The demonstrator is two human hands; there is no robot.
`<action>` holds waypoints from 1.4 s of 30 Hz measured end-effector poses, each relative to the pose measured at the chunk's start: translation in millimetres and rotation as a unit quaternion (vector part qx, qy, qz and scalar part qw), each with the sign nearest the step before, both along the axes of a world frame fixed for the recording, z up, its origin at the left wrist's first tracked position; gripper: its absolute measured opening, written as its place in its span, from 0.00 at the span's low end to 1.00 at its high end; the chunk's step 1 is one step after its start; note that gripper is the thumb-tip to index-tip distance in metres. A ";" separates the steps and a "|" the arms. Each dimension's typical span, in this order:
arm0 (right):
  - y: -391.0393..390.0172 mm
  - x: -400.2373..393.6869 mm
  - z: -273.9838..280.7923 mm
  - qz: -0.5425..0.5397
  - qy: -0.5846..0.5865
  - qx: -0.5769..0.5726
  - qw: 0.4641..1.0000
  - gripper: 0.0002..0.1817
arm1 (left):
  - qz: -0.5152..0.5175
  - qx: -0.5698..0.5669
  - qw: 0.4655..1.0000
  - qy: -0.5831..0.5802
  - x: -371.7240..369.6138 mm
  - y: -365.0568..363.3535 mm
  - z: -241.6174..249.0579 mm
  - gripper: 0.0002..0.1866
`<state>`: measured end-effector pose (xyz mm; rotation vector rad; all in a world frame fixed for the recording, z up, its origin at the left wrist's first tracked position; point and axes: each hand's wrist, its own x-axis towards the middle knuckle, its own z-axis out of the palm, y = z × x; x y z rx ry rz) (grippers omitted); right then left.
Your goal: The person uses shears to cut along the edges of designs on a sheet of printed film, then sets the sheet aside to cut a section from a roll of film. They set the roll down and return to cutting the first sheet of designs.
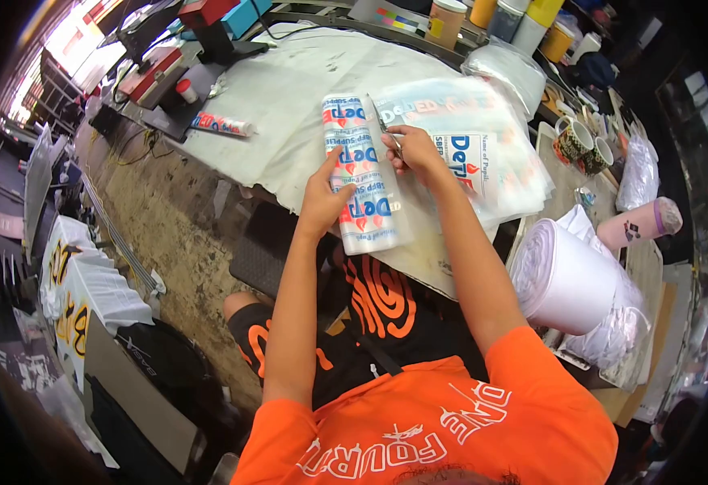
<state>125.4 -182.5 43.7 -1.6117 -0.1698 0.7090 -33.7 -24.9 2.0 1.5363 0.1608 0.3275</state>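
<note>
A roll of printed plastic film (358, 206) with blue and red lettering lies across the front edge of the white-covered table. My left hand (326, 194) rests on the roll's left side, thumb and fingers spread over it. Just right of the roll, my right hand (410, 151) is closed around scissors (384, 121), whose blades point up and left along the film's edge. Beside that hand spreads a pile of clear printed plastic sheets (491, 153).
A thick white roll (564, 276) and a pink roll (635, 224) are at the right, near patterned mugs (572, 140). Jars (445, 23) line the back edge. A small printed roll (223, 124) and machines are at the left.
</note>
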 end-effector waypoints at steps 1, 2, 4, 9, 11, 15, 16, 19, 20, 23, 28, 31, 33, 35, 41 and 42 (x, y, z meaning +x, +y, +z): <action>-0.5 0.5 -4.1 -0.006 0.003 0.004 1.000 0.31 | -0.006 0.004 1.000 0.003 0.7 0.0 -1.0 0.44; -0.9 0.7 -8.2 -0.003 0.000 0.016 1.000 0.31 | 0.001 0.014 1.000 -0.001 1.7 -0.5 -2.0 0.44; -1.8 -6.2 -9.3 -0.004 -0.015 0.023 1.000 0.30 | 0.004 0.031 0.999 -0.004 4.1 -1.4 -5.6 0.44; -2.8 -39.9 -20.1 0.000 -0.064 -0.001 0.998 0.29 | 0.101 -0.097 0.989 -0.049 1.9 -9.8 -1.7 0.41; 1.5 -50.2 -26.3 -0.008 -0.109 0.012 0.994 0.28 | 0.105 -0.097 0.989 -0.047 1.0 -9.9 -0.5 0.40; -5.1 -45.9 -3.6 -0.079 0.005 0.031 0.996 0.27 | 0.130 -0.147 0.978 -0.074 -1.6 -9.6 5.1 0.39; -7.7 -39.0 -9.2 -0.099 -0.019 0.024 0.995 0.24 | 0.130 -0.139 0.979 -0.078 -0.8 -7.8 2.6 0.39; -9.6 -38.0 -9.0 -0.076 -0.067 -0.007 0.995 0.20 | 0.130 -0.133 0.979 -0.077 -1.8 -6.0 -0.7 0.39; -9.9 -42.6 -9.0 -0.059 -0.043 0.019 0.997 0.19 | 0.130 -0.133 0.980 -0.076 -1.0 -6.6 -0.4 0.39; 7.0 -51.2 -32.4 0.025 -0.173 0.079 0.981 0.18 | 0.136 -0.155 0.974 -0.089 -1.6 -10.6 4.8 0.38; 7.9 -61.5 -13.4 -0.016 -0.142 0.065 0.988 0.15 | 0.125 -0.188 0.967 -0.114 -7.4 -12.0 12.1 0.38; -5.6 -50.9 -4.0 -0.056 -0.069 0.033 0.995 0.13 | 0.119 -0.149 0.977 -0.093 -8.0 -13.7 11.4 0.38; -14.4 -43.6 3.0 -0.063 -0.095 0.011 0.993 0.13 | 0.106 -0.145 0.979 -0.098 -5.9 -11.6 7.7 0.39; -20.3 -39.8 4.0 -0.057 -0.070 0.049 0.995 0.13 | 0.114 -0.142 0.980 -0.085 -6.1 -13.8 8.6 0.40; -13.4 -33.3 -14.2 -0.038 -0.063 0.061 0.995 0.14 | 0.111 -0.104 0.984 -0.091 -6.9 -4.6 -1.5 0.42; -10.3 -37.4 -14.0 -0.022 -0.067 0.070 0.995 0.14 | 0.101 -0.126 0.982 -0.099 -8.4 -4.6 1.2 0.44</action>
